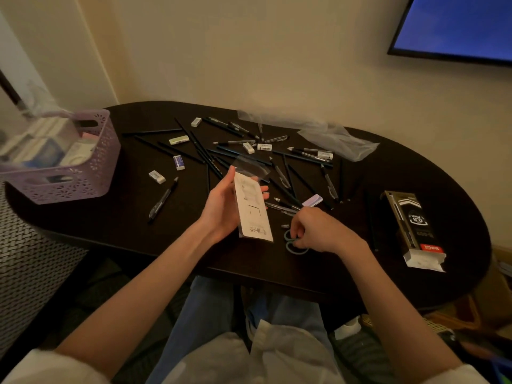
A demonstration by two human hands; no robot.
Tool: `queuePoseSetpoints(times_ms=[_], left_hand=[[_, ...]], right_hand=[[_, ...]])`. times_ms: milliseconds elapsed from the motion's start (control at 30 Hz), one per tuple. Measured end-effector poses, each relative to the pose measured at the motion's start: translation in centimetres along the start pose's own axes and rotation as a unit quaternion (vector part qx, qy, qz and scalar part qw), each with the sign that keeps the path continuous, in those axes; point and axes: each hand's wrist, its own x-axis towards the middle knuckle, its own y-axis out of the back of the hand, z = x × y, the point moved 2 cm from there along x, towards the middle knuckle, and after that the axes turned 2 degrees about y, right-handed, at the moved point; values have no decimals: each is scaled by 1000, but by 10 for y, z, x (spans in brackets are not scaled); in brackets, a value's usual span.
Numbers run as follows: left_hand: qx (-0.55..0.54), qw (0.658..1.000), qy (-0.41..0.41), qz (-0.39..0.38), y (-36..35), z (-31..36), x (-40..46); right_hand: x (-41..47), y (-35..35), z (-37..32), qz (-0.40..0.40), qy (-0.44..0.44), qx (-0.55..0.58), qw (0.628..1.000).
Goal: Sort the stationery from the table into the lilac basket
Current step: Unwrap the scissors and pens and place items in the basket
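My left hand point(221, 206) holds a white printed packet point(253, 209) with a clear plastic top, upright above the dark table point(138, 231). Just right of it, my right hand point(318, 231) curls its fingers on the handles of pale green scissors point(295, 243) that lie on the table. The lilac basket point(69, 178) stands at the table's left end and holds several boxes and packets. Pens, dark pencils point(205, 153) and white erasers point(157, 176) lie scattered across the table's middle. One black pen point(163, 199) lies apart at the left.
A black pen box point(412, 228) marked 0.5 lies open near the right edge. Crumpled clear plastic bags point(335, 139) sit at the back by the wall. A screen point(457, 26) hangs top right. A woven surface point(27, 267) lies below the basket.
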Motion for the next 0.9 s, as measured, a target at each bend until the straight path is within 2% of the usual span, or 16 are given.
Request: queuePoseSetpoints(times_ms=[133,267,433,600,700,900], left_hand=[[-40,999,13,10,5,1,-3],[-68,997,29,25,7,6,-3],[-28,999,40,24,8,11,-5],[-29,998,57,28,11,12,-6],[-20,997,60,38,14,13,-7],[12,998,52,46,14,12,-10]], right_hand=[[0,5,-3,9,32,-41,999],[-2,20,-13,88,82,-12,993],[-6,38,-29,210,118,76,968],[-11,47,-35,339,162,223,900],[-10,50,-40,356,164,337,856],[-7,49,-61,362,152,548,739]])
